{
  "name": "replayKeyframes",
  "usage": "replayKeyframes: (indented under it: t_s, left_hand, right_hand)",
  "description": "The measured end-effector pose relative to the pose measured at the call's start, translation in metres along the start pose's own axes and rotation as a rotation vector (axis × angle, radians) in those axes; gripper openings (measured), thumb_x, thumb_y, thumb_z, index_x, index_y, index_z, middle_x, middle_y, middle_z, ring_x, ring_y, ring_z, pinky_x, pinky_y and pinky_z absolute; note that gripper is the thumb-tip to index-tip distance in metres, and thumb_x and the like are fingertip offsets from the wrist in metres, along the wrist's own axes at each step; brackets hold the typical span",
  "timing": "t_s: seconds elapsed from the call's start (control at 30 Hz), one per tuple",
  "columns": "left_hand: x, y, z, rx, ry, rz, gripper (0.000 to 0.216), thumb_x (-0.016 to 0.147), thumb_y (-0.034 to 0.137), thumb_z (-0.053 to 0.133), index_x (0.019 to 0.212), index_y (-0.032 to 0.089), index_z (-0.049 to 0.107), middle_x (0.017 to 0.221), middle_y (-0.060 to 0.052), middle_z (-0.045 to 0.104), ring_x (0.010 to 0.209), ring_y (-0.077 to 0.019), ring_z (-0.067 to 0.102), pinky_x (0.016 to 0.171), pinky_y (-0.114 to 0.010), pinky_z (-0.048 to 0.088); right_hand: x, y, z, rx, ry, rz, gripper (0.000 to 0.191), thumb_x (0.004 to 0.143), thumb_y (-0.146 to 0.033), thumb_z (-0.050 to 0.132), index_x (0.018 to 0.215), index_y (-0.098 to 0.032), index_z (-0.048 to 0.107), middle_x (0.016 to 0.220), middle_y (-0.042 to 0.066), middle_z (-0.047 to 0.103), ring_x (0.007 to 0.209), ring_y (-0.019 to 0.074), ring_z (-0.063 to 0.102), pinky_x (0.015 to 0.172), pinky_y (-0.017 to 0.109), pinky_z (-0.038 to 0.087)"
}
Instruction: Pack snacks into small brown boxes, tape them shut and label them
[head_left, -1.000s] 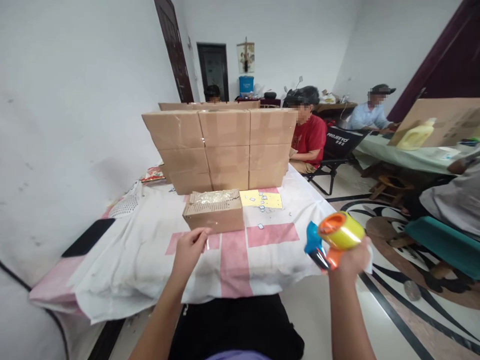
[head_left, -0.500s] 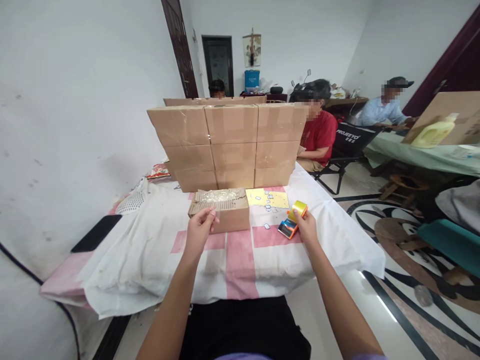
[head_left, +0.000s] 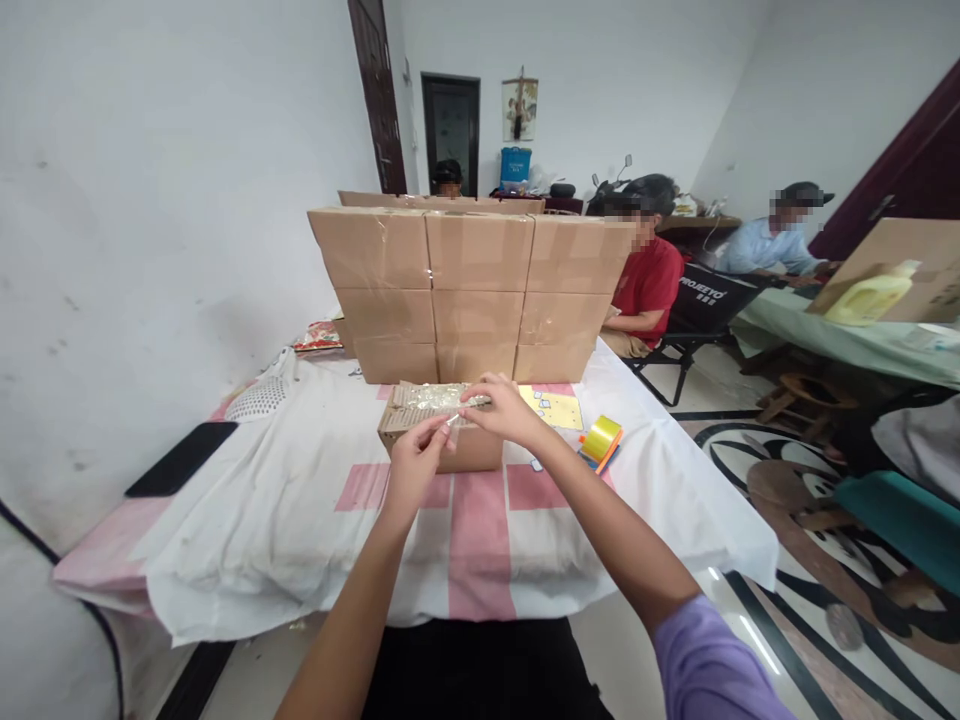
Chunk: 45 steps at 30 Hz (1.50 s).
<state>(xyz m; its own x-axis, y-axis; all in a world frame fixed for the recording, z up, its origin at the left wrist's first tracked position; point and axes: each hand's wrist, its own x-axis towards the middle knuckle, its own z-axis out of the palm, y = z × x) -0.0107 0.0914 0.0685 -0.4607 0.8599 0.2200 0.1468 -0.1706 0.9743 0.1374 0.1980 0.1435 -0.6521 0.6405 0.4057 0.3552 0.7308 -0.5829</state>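
Across the white-and-pink cloth [head_left: 300, 545], the view is blocked by stacked cartons [head_left: 482, 292]. No longer held, the tape dispenser [head_left: 601, 441] has been set right of the small box [head_left: 472, 452]. A pale sliver [head_left: 453, 420] is pinched by the left hand [head_left: 417, 449]; whether by the right hand [head_left: 502, 408], too, cannot be told. "PROJEEYO" is printed on a chair [head_left: 706, 294].

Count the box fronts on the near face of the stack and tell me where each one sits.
9: left, centre and right in the top row, the middle row and the bottom row of the stack. More boxes may be hidden behind.
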Motion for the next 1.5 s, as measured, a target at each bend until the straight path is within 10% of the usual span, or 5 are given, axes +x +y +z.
replayKeyframes:
  t_s: [0.23,0.43,0.9,1.33,1.5]
  left_hand:
    - [0.017,0.005,-0.003,0.159,0.066,-0.024,0.038,0.088,0.047,0.06,0.107,0.015,0.07,0.066,-0.001,0.069,0.06,-0.0166,0.06,0.057,-0.026,0.04]
    - [0.025,0.013,-0.002,0.234,0.126,-0.037,0.057,0.087,0.038,0.062,0.137,0.016,0.047,0.066,0.001,0.071,0.067,-0.0202,0.068,0.071,-0.031,0.047]
    - [0.014,0.008,-0.004,0.539,0.205,0.115,0.029,0.094,0.037,0.056,0.113,0.025,0.074,0.059,-0.001,0.068,0.06,-0.0217,0.063,0.062,-0.03,0.038]
    - [0.005,-0.034,-0.004,0.542,0.225,0.342,0.03,0.095,0.043,0.059,0.104,0.023,0.079,0.099,-0.008,0.08,0.078,-0.0206,0.07,0.079,-0.032,0.051]
    - [0.007,-0.039,-0.008,0.529,0.207,0.361,0.029,0.096,0.042,0.058,0.107,0.024,0.078,0.103,-0.007,0.079,0.086,-0.021,0.071,0.083,-0.032,0.051]
  right_hand:
    - [0.04,0.002,0.016,-0.042,-0.158,0.067,0.01,0.088,-0.021,0.067,0.079,-0.02,0.072,0.105,0.003,0.067,0.11,0.0242,0.053,0.097,0.04,0.03]
    - [0.05,0.009,0.032,-0.072,-0.145,0.155,0.01,0.085,-0.021,0.064,0.078,-0.021,0.07,0.107,0.002,0.067,0.11,0.0249,0.052,0.096,0.039,0.03]
    - [0.048,0.029,0.04,-0.217,-0.101,0.163,0.011,0.086,-0.022,0.06,0.08,-0.02,0.07,0.114,0.006,0.064,0.11,0.0284,0.046,0.09,0.04,0.032]
    - [0.049,0.028,0.048,-0.334,-0.093,0.223,0.028,0.086,-0.044,0.072,0.074,-0.02,0.068,0.104,0.012,0.058,0.108,0.0307,0.047,0.095,0.045,0.036]
    - [0.053,0.024,0.045,-0.453,0.115,0.379,0.05,0.075,-0.051,0.08,0.102,-0.013,0.065,0.118,0.022,0.057,0.115,0.0373,0.049,0.098,0.051,0.036]
